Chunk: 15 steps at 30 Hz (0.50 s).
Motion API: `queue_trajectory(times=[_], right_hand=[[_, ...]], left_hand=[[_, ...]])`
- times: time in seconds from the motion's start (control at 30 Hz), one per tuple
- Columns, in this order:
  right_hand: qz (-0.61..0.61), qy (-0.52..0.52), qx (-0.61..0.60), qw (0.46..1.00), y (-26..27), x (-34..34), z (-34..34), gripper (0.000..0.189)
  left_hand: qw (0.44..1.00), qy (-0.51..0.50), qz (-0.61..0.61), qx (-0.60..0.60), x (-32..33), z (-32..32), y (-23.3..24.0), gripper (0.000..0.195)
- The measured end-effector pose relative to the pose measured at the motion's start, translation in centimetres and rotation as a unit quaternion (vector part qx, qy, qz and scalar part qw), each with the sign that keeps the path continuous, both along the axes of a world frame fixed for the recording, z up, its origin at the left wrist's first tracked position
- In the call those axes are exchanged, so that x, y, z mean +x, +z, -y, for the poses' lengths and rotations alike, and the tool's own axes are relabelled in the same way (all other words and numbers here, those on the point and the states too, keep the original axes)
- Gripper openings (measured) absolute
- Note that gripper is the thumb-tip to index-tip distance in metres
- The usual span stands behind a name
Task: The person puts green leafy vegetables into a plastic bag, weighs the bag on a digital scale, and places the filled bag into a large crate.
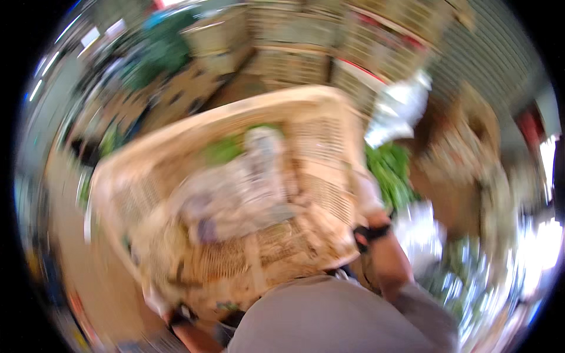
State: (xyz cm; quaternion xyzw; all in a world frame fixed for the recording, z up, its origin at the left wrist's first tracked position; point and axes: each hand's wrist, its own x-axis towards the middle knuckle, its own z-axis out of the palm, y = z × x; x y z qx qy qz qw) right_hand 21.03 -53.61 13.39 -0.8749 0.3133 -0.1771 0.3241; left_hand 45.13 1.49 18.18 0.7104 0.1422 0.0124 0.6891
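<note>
A large, worn plastic crate with slotted walls (216, 110) is held tilted before me. My left hand (155, 301), in a pale glove, grips its near left side. On its right side, my right hand (368, 196), also in a pale glove, has hold of the wall. Both wrists bear dark bands, and the fingers are partly hidden. Inside the crate lie clear plastic bags with printing (238, 189), and a bit of green leaf (224, 149) shows beside them. The picture is blurred by motion.
Stacked slotted crates (293, 66) stand ahead. Leafy greens (388, 172) and a silvery plastic bag (399, 108) are just right of the held crate. More bagged greens (463, 273) lie lower right. A large tan bin (216, 37) stands at upper left near a dark green heap (163, 53).
</note>
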Motion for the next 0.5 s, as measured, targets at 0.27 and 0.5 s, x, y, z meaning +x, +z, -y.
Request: queue_trajectory(times=[0.27,0.5], right_hand=[[0.246,-0.384,0.455,0.765,1.9,-23.8,-5.2,0.030],[0.213,-0.422,0.425,0.772,-0.6,-34.0,5.5,0.021]], left_hand=[[0.936,-0.112,0.024,0.334,-7.9,8.1,0.8,0.033],[0.824,-0.492,0.025,0.280,-16.3,35.1,1.2,0.043]])
